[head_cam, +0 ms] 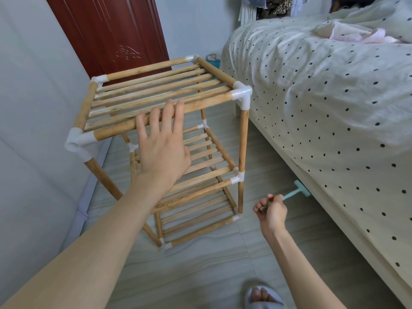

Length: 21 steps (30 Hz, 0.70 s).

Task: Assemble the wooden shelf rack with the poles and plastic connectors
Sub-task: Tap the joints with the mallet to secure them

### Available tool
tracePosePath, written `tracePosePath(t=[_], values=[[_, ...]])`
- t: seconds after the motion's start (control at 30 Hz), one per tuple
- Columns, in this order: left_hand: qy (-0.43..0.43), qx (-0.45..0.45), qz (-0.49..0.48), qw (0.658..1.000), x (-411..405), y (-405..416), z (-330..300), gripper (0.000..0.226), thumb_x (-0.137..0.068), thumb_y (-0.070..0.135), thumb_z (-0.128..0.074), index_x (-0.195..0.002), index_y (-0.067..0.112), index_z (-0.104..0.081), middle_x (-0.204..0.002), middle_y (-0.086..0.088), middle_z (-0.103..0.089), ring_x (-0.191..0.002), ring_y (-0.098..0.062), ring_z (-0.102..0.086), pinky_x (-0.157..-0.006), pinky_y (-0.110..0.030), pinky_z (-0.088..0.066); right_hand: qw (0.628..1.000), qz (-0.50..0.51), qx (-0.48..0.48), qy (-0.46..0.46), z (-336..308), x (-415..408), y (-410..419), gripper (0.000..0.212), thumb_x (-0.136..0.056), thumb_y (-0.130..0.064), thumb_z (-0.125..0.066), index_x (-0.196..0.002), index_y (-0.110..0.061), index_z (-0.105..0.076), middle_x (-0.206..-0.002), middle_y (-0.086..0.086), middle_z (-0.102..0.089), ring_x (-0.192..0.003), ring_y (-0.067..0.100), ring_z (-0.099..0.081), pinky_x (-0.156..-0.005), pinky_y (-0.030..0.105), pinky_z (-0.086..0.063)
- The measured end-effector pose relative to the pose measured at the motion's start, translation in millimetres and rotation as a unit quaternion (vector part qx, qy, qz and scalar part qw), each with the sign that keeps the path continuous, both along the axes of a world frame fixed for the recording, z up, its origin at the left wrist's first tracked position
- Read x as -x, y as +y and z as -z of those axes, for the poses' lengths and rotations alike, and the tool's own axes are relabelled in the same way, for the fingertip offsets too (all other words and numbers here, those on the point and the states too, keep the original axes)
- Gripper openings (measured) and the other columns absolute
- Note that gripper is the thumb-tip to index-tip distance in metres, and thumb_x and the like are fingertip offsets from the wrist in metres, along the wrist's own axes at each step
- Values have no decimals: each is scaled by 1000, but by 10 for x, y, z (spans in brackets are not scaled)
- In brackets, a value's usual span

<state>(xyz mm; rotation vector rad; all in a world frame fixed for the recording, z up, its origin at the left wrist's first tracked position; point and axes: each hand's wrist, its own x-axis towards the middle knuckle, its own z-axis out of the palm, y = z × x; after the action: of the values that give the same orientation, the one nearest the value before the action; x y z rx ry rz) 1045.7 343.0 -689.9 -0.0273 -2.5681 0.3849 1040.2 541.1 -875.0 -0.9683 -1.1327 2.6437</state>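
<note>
Right hand (272, 211) was closed around the handle of a small teal mallet (298, 191), held low over the floor tiles (211, 275) beside the bed (323, 97). Left hand (163, 144) was open, fingers spread, fingertips on the front top pole (200, 104) of the shelf rack (165, 139). Rack stood upright on the floor between wall and bed, three slatted tiers, white plastic connectors (242, 94) at the corners; red door (107, 30) behind.

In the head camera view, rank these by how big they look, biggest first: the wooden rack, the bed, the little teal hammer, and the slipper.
1. Bed, though nearness adds to it.
2. Wooden rack.
3. Slipper, cut off by the frame edge, so its rank over the hammer is unsure.
4. Teal hammer, partly hidden in the right hand.
</note>
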Motion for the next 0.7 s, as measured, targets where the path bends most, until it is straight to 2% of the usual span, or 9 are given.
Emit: tracePosePath(t=[0.07,0.17,0.27,0.33,0.43,0.5,0.6,0.63,0.7], values=[[2,15,-14,1000,15,78,-17,85,-82,27,-54,-148,12,-1,-149,-10,-22,-130,-31,-28,-111,-49,-17,999,4,-46,-25,24,3,-42,36,-103,-32,-23,-77,-15,-41,-57,3,-41,-49,17,-39,-49,28,-35],[11,2,-13,1000,79,239,-47,84,-84,25,-55,-148,12,-2,-145,-8,-29,-125,-30,-33,-107,-47,-22,976,129,-158,-71,14,58,-133,36,-102,-36,-21,-77,-18,-40,-64,2,-47,-55,14,-43,-55,25,-36],[19,-18,12,1000,170,350,-73,81,-85,27,-56,-149,15,-8,-143,-5,-34,-122,-27,-35,-104,-45,-24,958,225,-152,-92,6,172,-266,37,-102,-34,-21,-76,-15,-40,-70,3,-48,-63,16,-45,-63,26,-38],[27,-29,26,999,227,391,-75,78,-86,26,-55,-149,16,-11,-141,-4,-37,-120,-26,-36,-102,-43,-24,973,164,-132,-94,29,235,-419,36,-103,-32,-22,-89,-8,-46,-75,5,-48,-66,17,-47,-64,25,-39],[34,-34,34,998,267,424,-50,76,-85,23,-54,-149,16,-14,-139,-4,-39,-119,-26,-37,-100,-42,-24,974,-119,-188,-48,122,287,-672,36,-102,-31,-23,-78,-13,-43,-60,1,-38,-48,11,-37,-44,20,-32],[36,-28,31,998,297,411,-42,77,-84,24,-55,-149,15,-14,-139,-5,-39,-118,-27,-37,-99,-42,-24,973,-101,-201,-56,115,370,-676,44,-102,-35,-23,-75,-10,-48,-60,4,-43,-49,15,-42,-45,25,-36],[37,-21,28,999,312,398,-20,79,-83,24,-55,-149,14,-14,-138,-6,-40,-116,-27,-38,-99,-42,-25,968,68,-197,-138,101,496,-570,52,-102,-33,-22,-108,7,-54,-97,20,-60,-88,33,-58,-79,40,-48],[39,-19,27,999,312,407,-17,78,-83,24,-55,-149,14,-14,-137,-7,-40,-116,-28,-38,-99,-42,-25,967,55,-208,-139,101,527,-567,51,-102,-33,-23,-112,8,-53,-102,22,-60,-92,34,-58,-82,41,-49],[40,-20,25,999,312,416,-17,78,-83,24,-55,-148,14,-15,-137,-7,-40,-116,-28,-39,-99,-43,-25,956,-85,-264,-102,85,507,-640,47,-102,-32,-25,-102,2,-57,-86,17,-62,-75,26,-58,-68,39,-50]])
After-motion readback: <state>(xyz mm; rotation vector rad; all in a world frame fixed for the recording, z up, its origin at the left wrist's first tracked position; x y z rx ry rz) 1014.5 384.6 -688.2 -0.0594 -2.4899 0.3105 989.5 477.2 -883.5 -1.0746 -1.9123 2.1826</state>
